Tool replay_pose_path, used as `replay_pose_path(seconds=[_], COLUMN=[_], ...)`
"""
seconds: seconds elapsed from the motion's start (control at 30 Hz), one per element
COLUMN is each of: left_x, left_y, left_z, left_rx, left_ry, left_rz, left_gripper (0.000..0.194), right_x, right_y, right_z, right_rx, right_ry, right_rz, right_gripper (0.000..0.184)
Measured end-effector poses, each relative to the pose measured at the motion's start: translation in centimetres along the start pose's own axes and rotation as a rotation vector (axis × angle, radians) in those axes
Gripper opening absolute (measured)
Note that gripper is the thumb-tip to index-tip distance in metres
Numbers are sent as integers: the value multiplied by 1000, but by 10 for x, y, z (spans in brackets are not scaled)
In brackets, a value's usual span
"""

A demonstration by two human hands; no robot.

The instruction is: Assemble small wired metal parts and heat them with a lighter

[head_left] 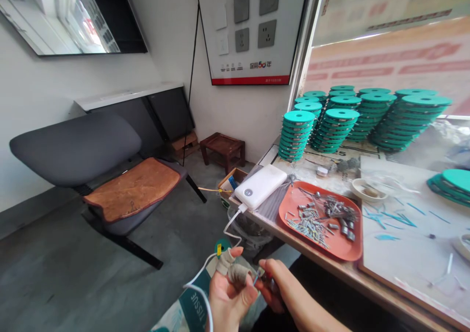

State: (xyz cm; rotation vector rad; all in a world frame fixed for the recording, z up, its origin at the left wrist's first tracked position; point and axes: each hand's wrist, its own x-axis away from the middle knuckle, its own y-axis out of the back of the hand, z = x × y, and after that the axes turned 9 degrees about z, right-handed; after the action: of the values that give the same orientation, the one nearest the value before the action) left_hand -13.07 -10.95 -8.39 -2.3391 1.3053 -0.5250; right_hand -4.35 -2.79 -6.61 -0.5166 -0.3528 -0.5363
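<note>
My left hand (229, 293) is low in the view, below the table edge, with tape wrapped round the thumb and a finger; its fingers are curled and pinched. My right hand (273, 280) meets it from the right, fingers closed in a pinch on a small metal part (260, 272) with a thin blue bit beside it. Both hands touch at that part. A white cable (205, 273) loops past my left wrist up to a white power bank (260, 186) on the table corner.
An orange tray (341, 246) of small metal pieces sits on the table (404, 253). Stacks of teal discs (332, 124) stand by the window. A small white dish (367, 190) lies behind the tray. A grey chair (91, 170) and a wooden stool (223, 150) stand on the floor to the left.
</note>
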Motion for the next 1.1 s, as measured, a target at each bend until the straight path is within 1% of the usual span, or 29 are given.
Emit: replay_pose_path(seconds=[0.2, 0.33, 0.6, 0.83, 0.93, 1.0, 1.1], left_x=[0, 0, -1, -1, -1, -1, -1], left_y=[2, 2, -1, 1, -4, -9, -12], left_z=[2, 2, 1, 3, -1, -5, -7], left_rx=[2, -1, -4, 5, 30, 57, 111], left_ry=[7, 9, 3, 3, -7, -7, 28], left_rz=[0, 1, -3, 1, -5, -17, -21], left_gripper=[54, 54, 52, 52, 48, 43, 41], right_x=[3, 3, 0, 2, -1, -2, -2], right_y=[-2, -2, -1, -1, 2, 4, 5], right_z=[2, 4, 5, 2, -3, -4, -4], right_rx=[20, 22, 12, 6, -31, -110, -150], right_ry=[2, -11, -31, -17, 35, 117, 229], right_rz=[8, -11, -9, -10, 42, 88, 112], right_gripper=[39, 37, 32, 35, 47, 54, 47])
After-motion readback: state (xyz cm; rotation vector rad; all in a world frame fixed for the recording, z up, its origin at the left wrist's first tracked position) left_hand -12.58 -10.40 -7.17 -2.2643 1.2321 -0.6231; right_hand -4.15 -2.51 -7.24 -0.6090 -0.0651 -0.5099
